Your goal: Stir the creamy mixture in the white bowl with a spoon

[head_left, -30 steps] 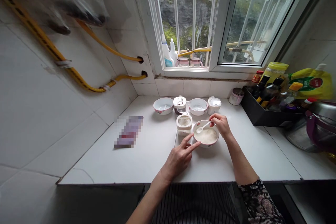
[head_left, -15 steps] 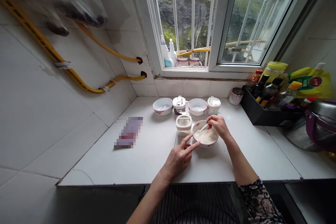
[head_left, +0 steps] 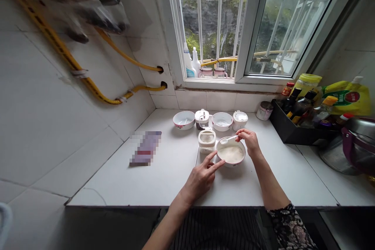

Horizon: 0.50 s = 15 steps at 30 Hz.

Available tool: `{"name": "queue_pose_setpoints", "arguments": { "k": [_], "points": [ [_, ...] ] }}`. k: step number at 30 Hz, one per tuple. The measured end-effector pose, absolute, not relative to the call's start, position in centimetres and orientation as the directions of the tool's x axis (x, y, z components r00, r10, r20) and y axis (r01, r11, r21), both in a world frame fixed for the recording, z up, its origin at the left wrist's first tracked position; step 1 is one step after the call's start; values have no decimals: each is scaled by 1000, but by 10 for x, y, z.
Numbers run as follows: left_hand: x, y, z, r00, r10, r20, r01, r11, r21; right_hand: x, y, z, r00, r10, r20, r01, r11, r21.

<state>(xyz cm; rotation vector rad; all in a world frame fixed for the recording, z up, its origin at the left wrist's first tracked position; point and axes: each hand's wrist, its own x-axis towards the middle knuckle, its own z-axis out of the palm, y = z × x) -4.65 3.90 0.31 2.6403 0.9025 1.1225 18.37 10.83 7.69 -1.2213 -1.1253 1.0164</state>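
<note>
My right hand (head_left: 247, 140) pinches a small white spoon (head_left: 229, 139) by its handle, above the far part of a white bowl (head_left: 236, 163). Pale, whitish powder or grains (head_left: 231, 153) lie in the bowl. My left hand (head_left: 202, 173) rests at the bowl's near left side, two fingers stretched apart and touching its rim, the others curled under. Just left of the bowl stands a white seasoning jar (head_left: 206, 145) with a see-through lid panel. I cannot tell whether the spoon carries anything.
Behind stand two more white bowls (head_left: 183, 126) (head_left: 222, 127), a jar with dark contents (head_left: 202, 124) and a white lidded jar (head_left: 240, 125). A black box (head_left: 288, 133) of bottles and a steel pot (head_left: 336, 156) are at right. A blurred-out purple item (head_left: 146, 148) lies left.
My right hand has raised the spoon from the bowl's contents to above its far rim, levelling it. My left hand keeps its place at the bowl. The view has shifted slightly.
</note>
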Motion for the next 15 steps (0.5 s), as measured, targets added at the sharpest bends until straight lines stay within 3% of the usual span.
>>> {"name": "queue_pose_setpoints", "arguments": {
  "k": [4,8,10,12,15],
  "points": [
    [-46,39,4,541,566,621,474,-816,331,170,107,77,190,967,169,-13,175,-985],
    [-45,39,3,540,570,619,480,-813,329,149,102,76,136,926,352,116,338,-934],
    [-45,39,2,538,576,615,487,-809,330,142,98,75,47,872,487,293,454,-842],
    [-46,39,1,539,576,614,490,-808,327,138,93,76,-107,790,604,460,578,-674],
    [-47,39,1,543,570,617,484,-813,325,139,90,78,-220,704,675,545,663,-514]
  ]
}}
